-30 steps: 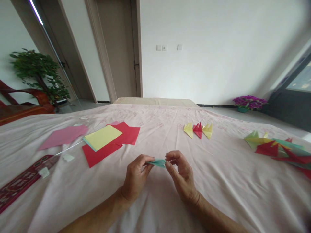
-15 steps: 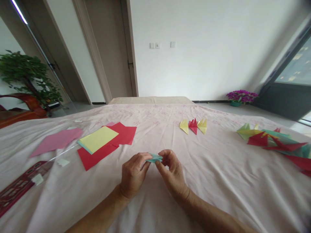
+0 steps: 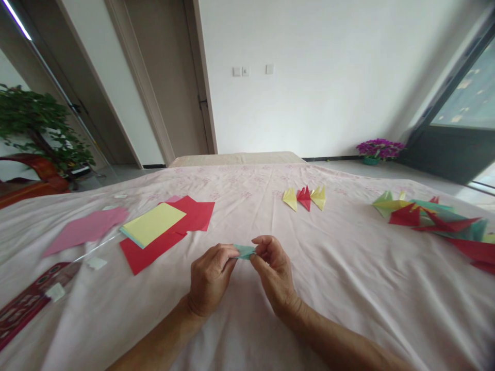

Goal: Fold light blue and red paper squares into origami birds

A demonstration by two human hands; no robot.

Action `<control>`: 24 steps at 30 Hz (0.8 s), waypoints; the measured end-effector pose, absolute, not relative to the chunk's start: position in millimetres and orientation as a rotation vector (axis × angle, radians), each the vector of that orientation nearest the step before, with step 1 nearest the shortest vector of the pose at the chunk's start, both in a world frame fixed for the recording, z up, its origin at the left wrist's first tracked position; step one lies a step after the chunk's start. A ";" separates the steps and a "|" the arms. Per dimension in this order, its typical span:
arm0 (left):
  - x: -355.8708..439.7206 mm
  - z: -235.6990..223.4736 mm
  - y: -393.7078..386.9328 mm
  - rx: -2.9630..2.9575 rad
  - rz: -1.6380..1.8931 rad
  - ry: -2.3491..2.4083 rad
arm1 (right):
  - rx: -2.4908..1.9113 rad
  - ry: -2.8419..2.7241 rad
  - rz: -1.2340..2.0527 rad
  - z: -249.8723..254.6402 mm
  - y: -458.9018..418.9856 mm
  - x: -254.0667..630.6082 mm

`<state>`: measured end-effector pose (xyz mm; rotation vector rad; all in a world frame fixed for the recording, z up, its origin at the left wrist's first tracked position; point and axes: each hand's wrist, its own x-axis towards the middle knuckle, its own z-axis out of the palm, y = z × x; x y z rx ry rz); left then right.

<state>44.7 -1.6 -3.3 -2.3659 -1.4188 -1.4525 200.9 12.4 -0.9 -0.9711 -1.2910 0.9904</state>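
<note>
Left hand pinches green paper between thumb and fingers. Right hand, half curled, touches its opposite end; grip unclear. Folded papers lie toward the table's right edge.

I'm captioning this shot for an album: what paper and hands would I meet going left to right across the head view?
Large pink paper, yellow sheet, left hand, teal folded paper, right hand, three small folded papers, folded-paper pile.
</note>
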 end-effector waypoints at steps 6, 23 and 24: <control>44.7 -3.6 -2.6 -2.379 -1.344 -1.443 | -1.069 -1.273 0.984 2.8 14.8 202.7; 50.1 -5.8 2.6 -2.223 -1.819 -2.043 | -1.021 -1.479 0.922 -4.8 19.4 215.1; 50.9 -5.5 2.5 -2.221 -1.859 -2.055 | -1.014 -1.499 0.903 -5.2 19.9 214.9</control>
